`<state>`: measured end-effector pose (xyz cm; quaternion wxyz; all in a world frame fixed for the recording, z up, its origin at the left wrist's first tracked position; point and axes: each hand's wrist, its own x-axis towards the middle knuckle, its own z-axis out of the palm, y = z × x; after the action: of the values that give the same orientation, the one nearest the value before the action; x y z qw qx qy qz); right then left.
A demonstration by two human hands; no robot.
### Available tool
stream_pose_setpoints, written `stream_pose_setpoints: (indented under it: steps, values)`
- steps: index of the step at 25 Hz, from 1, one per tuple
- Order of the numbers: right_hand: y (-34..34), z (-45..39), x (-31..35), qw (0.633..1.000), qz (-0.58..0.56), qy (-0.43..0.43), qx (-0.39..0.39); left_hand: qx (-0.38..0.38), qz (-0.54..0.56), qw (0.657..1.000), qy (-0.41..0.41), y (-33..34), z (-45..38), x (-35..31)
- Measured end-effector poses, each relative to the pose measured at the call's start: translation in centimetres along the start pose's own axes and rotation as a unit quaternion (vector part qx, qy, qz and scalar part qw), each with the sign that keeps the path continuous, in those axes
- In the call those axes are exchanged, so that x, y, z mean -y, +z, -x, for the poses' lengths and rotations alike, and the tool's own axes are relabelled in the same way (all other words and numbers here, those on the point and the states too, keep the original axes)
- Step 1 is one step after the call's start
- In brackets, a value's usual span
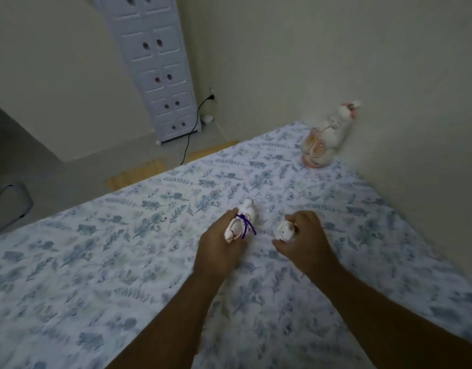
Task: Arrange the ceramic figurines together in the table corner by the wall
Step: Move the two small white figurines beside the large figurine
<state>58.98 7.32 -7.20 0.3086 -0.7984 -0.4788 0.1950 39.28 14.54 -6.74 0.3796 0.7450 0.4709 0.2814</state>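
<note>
My left hand (pixel 218 249) grips a small white figurine with a purple ribbon (pixel 242 222), held above the floral tablecloth (pixel 96 262). A second small white figurine (pixel 284 230) with a grey patch sits in my right hand (pixel 306 241), partly hidden by my fingers. A taller white and pink figurine (pixel 326 137) stands upright in the far right table corner, close to the wall (pixel 389 75). Both hands are near the table's middle, well short of that corner.
The table's far edge (pixel 176 169) runs diagonally, with floor beyond it. A tall white drawer cabinet (pixel 160 67) stands against the far wall, with a black cable (pixel 192 131) plugged into a socket beside it. A dark object (pixel 8 206) sits at the left.
</note>
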Motion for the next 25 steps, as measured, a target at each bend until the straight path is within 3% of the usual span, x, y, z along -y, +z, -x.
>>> stream_pose_setpoints:
  steps: [4,8,14,25]
  values:
    - [-5.7,-4.2,-7.1,0.994,-0.031,0.079,-0.065,0.088,-0.036,0.990,0.099,9.0,-7.9,-4.7]
    - [-8.9,-7.7,-12.9,0.986,-0.050,0.097,-0.126,0.130,-0.011,0.978,0.162,16.1,-13.5,-9.2]
    - [-8.4,-10.0,-16.7,0.980,-0.076,0.066,-0.171,0.132,0.004,0.985,0.113,21.4,-16.2,-9.9]
    - [-6.6,-9.2,-17.1,0.971,-0.070,0.033,-0.226,0.101,0.041,0.993,0.040,21.7,-15.5,-9.5]
